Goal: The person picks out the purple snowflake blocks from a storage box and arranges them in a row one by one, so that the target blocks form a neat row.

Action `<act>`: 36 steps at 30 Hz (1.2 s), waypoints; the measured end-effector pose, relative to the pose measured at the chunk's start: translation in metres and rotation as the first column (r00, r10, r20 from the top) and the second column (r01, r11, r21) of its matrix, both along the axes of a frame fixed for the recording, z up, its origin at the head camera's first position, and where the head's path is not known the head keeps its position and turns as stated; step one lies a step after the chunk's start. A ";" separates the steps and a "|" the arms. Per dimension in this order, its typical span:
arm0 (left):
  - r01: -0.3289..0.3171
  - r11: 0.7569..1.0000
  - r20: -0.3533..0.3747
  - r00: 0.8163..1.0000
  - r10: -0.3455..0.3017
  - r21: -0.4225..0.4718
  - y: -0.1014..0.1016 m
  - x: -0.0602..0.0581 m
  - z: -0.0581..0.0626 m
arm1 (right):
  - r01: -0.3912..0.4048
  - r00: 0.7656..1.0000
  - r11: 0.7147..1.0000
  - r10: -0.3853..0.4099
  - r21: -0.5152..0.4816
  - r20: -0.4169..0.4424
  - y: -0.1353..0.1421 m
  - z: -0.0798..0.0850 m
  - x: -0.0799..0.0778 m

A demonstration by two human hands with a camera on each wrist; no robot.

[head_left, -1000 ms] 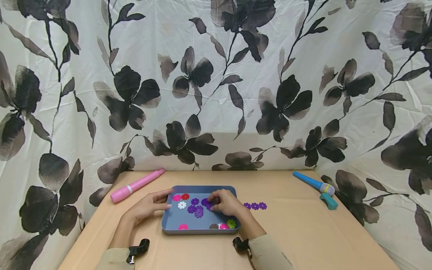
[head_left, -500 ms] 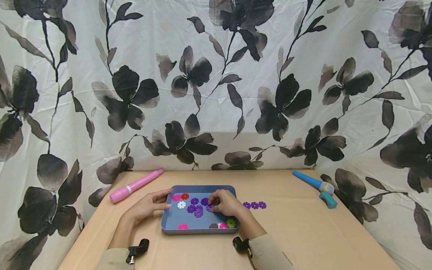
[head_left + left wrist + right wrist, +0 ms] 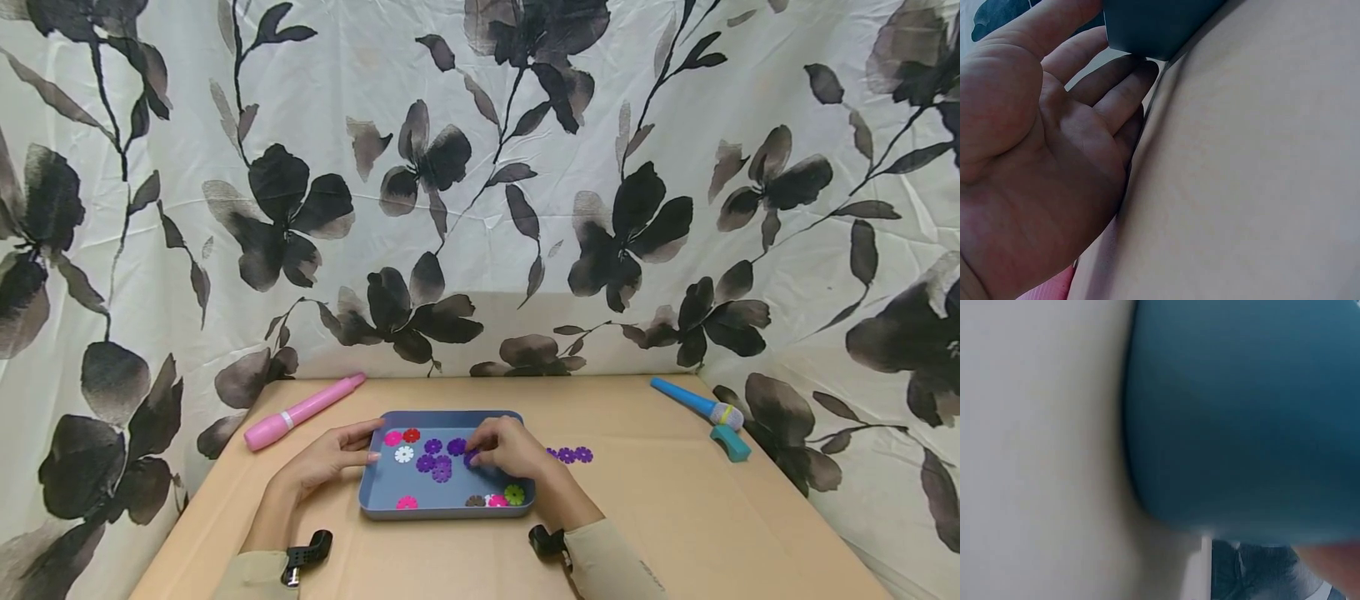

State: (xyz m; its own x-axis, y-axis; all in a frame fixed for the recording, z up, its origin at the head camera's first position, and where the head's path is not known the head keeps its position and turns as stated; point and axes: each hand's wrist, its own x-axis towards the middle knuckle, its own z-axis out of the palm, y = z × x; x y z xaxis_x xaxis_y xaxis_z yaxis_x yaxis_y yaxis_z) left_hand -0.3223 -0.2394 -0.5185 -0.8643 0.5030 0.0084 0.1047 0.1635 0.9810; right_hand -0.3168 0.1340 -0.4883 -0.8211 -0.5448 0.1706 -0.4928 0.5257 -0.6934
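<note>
A blue-grey tray sits on the table, holding several flower-shaped notched discs. My left hand grips the tray's left edge, thumb at the rim; in the left wrist view its fingers touch the tray's outer wall. Inside the tray's right half, my right hand pinches a purple flower-shaped disc, mostly hidden by the fingers. Other purple discs cluster to its left. The right wrist view is mostly filled by the tray's wall.
Purple discs lie in a row right of the tray. A pink toy microphone rests at back left. A blue toy microphone and a teal curved block are at the right. A floral curtain hangs behind the table.
My right hand has shifted slightly right with the purple disc, away from the purple cluster, partly covering the row outside. The left hand and tray stay in place.
</note>
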 end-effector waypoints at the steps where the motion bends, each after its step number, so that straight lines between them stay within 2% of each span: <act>1: 0.003 1.000 0.001 1.000 -0.003 0.004 0.000 0.000 0.000 | 0.004 1.000 1.000 -0.004 -0.014 0.001 0.001 0.001 0.001; 16: 0.008 1.000 0.009 1.000 -0.009 0.007 0.000 -0.001 0.000 | 0.082 0.995 0.987 -0.089 -0.135 -0.049 0.039 0.013 0.004; 22: 0.004 1.000 -0.002 1.000 -0.004 -0.003 0.000 -0.001 0.000 | 0.118 0.988 0.982 -0.130 -0.146 -0.079 0.060 0.018 0.003; 36: 0.011 1.000 -0.001 1.000 -0.011 0.004 -0.001 0.000 0.000 | 0.267 0.963 0.945 -0.267 -0.190 0.030 0.128 0.019 -0.005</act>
